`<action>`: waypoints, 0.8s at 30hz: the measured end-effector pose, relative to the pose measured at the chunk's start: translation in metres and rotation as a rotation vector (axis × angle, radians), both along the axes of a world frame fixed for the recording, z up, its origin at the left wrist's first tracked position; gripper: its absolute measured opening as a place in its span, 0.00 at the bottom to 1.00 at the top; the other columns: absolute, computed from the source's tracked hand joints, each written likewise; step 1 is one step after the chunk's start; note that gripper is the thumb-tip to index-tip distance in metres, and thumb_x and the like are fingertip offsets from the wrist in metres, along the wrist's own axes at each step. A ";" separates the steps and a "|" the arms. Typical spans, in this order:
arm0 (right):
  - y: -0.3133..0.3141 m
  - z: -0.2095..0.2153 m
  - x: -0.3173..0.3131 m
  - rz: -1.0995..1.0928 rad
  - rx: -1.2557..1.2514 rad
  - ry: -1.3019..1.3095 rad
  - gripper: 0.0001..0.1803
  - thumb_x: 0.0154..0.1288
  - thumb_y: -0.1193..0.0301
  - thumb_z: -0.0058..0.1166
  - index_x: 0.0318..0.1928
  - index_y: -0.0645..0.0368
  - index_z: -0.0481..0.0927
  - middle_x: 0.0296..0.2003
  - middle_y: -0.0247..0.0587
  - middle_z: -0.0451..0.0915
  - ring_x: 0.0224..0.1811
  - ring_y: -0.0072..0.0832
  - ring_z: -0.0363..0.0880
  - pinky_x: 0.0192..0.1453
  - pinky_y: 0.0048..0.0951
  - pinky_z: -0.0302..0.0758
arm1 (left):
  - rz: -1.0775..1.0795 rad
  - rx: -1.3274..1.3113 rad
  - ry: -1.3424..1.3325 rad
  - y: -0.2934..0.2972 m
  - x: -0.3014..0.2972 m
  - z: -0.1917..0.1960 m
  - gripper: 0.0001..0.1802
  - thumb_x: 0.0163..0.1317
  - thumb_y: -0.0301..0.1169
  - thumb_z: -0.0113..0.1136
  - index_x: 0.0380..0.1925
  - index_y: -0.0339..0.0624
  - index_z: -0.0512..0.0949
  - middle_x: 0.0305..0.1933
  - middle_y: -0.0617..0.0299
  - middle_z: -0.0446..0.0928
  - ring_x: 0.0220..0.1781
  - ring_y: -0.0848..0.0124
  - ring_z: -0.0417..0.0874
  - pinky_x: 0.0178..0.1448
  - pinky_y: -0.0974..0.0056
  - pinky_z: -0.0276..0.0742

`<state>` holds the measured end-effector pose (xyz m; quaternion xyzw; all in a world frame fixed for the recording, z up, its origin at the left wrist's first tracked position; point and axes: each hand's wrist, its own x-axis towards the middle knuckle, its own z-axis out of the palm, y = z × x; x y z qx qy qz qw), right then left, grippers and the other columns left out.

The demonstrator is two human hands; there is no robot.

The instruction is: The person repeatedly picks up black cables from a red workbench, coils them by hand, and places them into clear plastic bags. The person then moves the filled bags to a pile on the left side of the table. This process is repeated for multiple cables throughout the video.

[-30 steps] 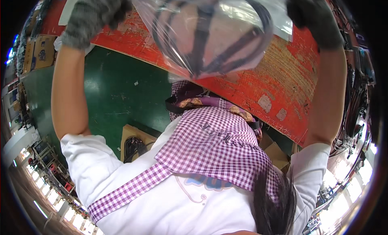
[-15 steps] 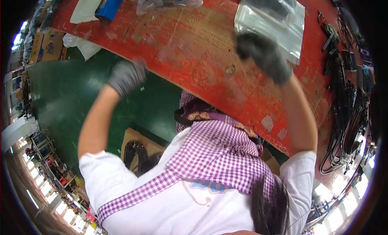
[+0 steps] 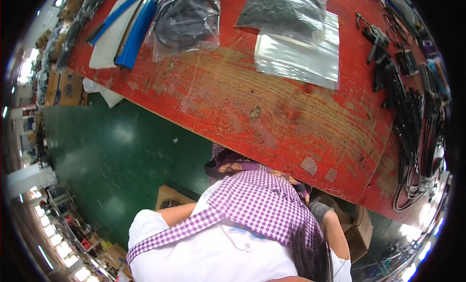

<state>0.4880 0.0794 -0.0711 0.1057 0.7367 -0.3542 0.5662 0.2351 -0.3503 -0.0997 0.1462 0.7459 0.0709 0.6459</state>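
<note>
"Two hands, yet hardly any fingers to see. Where are they?"

"The right hand (image 3: 319,210), in a grey knit glove, is low beside the table edge, near a cardboard box (image 3: 360,233). Its fingers are hidden; I can't tell whether they're spread or gripping. The left hand is out of sight behind the clothing, so I can't tell there either. Its forearm (image 3: 177,214) crosses near an open carton (image 3: 178,195) with something dark inside."

"And the bagged cable coil (image 3: 187,20)?"

"Flat on the red table (image 3: 228,102), upper left, just beside a blue bar-shaped tool (image 3: 130,44). I'd expect it to be light and springy, the film slippery. Pinch the coil's round rim through the plastic; the loose corners would probably just crumple."

"What about the clear plastic sleeves (image 3: 301,61)?"

"Thin, glossy, rectangular, fanned slightly, with a dark-filled bag (image 3: 286,13) over their far end. They'd likely slide over one another, so lift one by its near edge."

"The tabletop looks rough."

"Worn wood, red paint scraped to brown grain. At right, black cables (image 3: 412,131) lie in a limp, tangled bundle."
</note>
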 end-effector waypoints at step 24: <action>-0.027 -0.031 0.013 -0.500 0.174 0.094 0.13 0.54 0.65 0.52 0.37 0.57 0.80 0.31 0.45 0.81 0.32 0.35 0.79 0.39 0.35 0.74 | -0.151 0.043 0.152 0.030 -0.058 -0.005 0.22 0.49 0.40 0.60 0.44 0.44 0.76 0.45 0.53 0.77 0.48 0.65 0.76 0.53 0.62 0.69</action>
